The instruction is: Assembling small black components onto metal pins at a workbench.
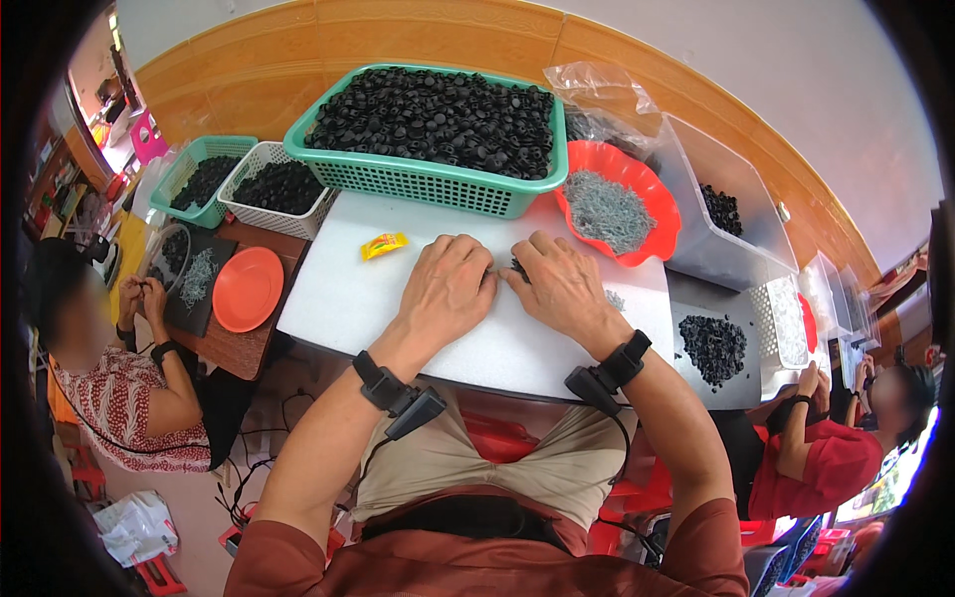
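Over a white foam board (343, 289), my two hands work close together. My left hand (448, 284) is closed, its fingers curled down and its thumb toward the other hand; whatever it pinches is hidden. Fingers bent, my right hand (565, 286) closes at the fingertips around small black plastic parts (518, 267), largely covered by the hand. A little pile of thin silvery pieces (615, 299) lies beside my right hand, partly hidden by it. To the left of my left hand is a small yellow wrapped packet (384, 246).
Behind the board stands a green basket (418, 185) heaped with black parts. A red scalloped bowl (665, 239) holds silvery screw-like pieces, beside a clear bin (736, 261). Black parts (713, 348) lie on a dark tray at right. People sit at both sides; an orange plate (248, 289) is at left.
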### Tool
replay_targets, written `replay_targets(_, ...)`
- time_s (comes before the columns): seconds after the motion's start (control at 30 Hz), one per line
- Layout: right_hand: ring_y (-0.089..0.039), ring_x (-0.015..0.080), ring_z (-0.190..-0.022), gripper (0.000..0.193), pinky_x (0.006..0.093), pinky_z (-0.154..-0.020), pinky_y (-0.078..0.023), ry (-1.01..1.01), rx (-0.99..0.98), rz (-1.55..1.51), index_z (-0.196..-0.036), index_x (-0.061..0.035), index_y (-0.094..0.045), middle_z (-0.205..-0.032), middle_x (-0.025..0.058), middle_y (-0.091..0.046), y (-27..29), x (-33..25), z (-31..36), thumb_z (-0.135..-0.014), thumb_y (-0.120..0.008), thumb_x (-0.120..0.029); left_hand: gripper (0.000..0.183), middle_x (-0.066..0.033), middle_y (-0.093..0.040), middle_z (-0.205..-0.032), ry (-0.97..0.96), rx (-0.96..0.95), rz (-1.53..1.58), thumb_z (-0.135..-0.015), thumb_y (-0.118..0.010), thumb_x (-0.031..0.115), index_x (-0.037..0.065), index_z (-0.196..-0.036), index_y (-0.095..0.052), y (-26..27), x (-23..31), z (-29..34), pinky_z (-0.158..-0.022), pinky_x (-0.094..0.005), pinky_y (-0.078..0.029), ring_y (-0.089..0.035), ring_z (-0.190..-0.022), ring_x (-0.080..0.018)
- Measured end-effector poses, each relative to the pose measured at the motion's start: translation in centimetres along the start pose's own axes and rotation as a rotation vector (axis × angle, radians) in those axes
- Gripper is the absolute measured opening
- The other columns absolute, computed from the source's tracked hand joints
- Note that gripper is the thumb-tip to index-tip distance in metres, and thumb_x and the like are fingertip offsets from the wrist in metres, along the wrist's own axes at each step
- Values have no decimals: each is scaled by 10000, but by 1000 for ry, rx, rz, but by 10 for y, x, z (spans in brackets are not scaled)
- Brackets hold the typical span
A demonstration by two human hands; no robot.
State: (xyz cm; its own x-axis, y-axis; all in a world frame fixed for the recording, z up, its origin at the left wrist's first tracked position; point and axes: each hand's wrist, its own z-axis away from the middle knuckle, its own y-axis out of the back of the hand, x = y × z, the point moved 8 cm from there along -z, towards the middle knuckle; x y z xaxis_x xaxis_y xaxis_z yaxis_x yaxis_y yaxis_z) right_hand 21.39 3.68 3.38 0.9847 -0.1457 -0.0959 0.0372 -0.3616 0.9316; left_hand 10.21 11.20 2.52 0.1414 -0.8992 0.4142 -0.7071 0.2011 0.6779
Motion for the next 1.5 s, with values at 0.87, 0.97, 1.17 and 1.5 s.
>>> replay_targets(0.87,-644,310,-987,388,430,-858,-534,-3,97,-125,-1117,-66,-722,-1019,97,-684,10,6,4,-822,-812,-302,105,-103,-674,-991,6,3,0,-817,-714,70,16,-905,-696,0,-1,-1,-855,-435,-511,-612,-954,-322)
replay_targets(0.97,-642,314,-1032,400,449,-829,-550,-14,66,-125,-1130,-74,-714,-1060,104,-700,10,6,4,-836,-800,-330,104,-104,-675,-995,5,8,1,-817,-714,68,15,-904,-695,2,-1,0,-857,-435,-511,-612,-957,-323)
replay_targets(1.17,-638,307,-997,414,434,-885,-526,-33,39,-132,-1136,-60,-732,-1024,96,-712,10,6,4,-809,-819,-300,101,-106,-676,-997,1,6,3,-822,-710,72,15,-904,-695,1,0,-1,-863,-432,-510,-612,-958,-325)
replay_targets(1.5,-623,311,-1039,382,432,-916,-510,26,118,-209,-1093,-44,-732,-1035,101,-689,10,6,6,-796,-827,-265,93,-106,-670,-982,-1,13,9,-826,-712,72,16,-896,-689,1,-1,0,-855,-434,-507,-609,-949,-325)
